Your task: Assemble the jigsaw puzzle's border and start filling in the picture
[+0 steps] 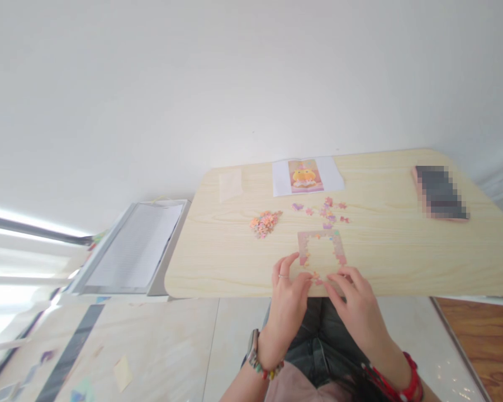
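Puzzle frame lies flat on the pale wooden table, close to the near edge and right in front of the seated person, its border of pinkish pieces joined into a rectangle with the middle bare. Both hands rest at its near side: the left hand, with a ring on one finger and a beaded bracelet and watch at the wrist, has its fingers loosely curled and its fingertips at the frame's near left corner, while the right hand, with a red band at the wrist, lies with fingers gently spread and lowered onto the near edge of the frame. A small piece seems to sit between the fingertips of the two hands, though it is too small to tell whether either hand actually grips it. Just beyond the frame lie scattered loose pieces, pink and purple, and to their left a small heap of pieces. Farther back, near the wall, lies a white sheet with a reference picture, a pale slip of paper to its left, and a dark phone well off to the right.
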`<act>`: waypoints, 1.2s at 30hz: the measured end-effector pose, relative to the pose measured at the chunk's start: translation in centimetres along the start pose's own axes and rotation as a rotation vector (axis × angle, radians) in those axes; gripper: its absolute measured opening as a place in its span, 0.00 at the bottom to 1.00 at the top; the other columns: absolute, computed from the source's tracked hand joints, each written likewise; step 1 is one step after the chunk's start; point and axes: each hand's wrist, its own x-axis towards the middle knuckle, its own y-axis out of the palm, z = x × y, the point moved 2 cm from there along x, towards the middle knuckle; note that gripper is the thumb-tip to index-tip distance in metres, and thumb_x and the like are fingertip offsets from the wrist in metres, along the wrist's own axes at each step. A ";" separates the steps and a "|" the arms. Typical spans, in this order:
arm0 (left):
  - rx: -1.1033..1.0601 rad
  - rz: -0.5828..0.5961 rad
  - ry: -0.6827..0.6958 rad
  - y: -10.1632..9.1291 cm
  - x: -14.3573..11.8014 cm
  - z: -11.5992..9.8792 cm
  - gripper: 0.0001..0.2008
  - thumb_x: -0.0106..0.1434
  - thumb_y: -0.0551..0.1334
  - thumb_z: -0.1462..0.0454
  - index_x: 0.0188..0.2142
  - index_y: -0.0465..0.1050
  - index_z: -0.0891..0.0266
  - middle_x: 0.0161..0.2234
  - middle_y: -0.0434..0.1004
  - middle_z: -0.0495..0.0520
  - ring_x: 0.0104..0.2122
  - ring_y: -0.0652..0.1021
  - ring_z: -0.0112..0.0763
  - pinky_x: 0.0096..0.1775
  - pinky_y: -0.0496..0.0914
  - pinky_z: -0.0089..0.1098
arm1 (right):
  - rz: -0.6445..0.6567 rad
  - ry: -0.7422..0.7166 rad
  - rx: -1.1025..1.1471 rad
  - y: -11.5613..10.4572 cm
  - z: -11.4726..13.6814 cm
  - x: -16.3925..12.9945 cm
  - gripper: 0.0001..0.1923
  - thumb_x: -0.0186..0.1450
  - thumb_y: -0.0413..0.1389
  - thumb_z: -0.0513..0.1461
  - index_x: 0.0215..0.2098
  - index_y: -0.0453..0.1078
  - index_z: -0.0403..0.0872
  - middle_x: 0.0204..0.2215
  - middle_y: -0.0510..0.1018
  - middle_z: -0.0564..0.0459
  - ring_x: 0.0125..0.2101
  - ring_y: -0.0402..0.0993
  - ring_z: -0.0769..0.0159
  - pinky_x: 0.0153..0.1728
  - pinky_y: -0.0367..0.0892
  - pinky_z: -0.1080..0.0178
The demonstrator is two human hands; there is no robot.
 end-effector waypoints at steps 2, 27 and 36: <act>0.049 -0.045 -0.006 -0.3 -0.1 0.6 0.13 0.59 0.54 0.75 0.35 0.73 0.60 0.52 0.60 0.58 0.51 0.62 0.43 0.46 0.70 0.48 | -0.012 0.008 -0.011 0.2 0.4 -0.2 0.09 0.65 0.49 0.41 0.33 0.69 0.47 0.34 0.71 0.46 0.33 0.70 0.59 0.34 0.65 0.57; 0.023 0.115 0.148 2.0 2.5 -2.5 0.09 0.59 0.58 0.71 0.36 0.73 0.57 0.56 0.55 0.55 0.53 0.58 0.45 0.50 0.67 0.50 | 0.226 -0.485 -0.209 -1.9 -6.1 3.7 0.09 0.67 0.45 0.34 0.38 0.68 0.43 0.31 0.74 0.47 0.37 0.68 0.63 0.35 0.59 0.59; 0.069 0.173 0.132 2.6 2.3 -2.8 0.12 0.61 0.57 0.70 0.42 0.71 0.55 0.56 0.54 0.54 0.53 0.57 0.45 0.50 0.65 0.49 | 0.207 -0.558 -0.266 -1.8 -6.1 3.8 0.10 0.68 0.45 0.34 0.37 0.69 0.43 0.30 0.74 0.49 0.35 0.67 0.65 0.34 0.59 0.60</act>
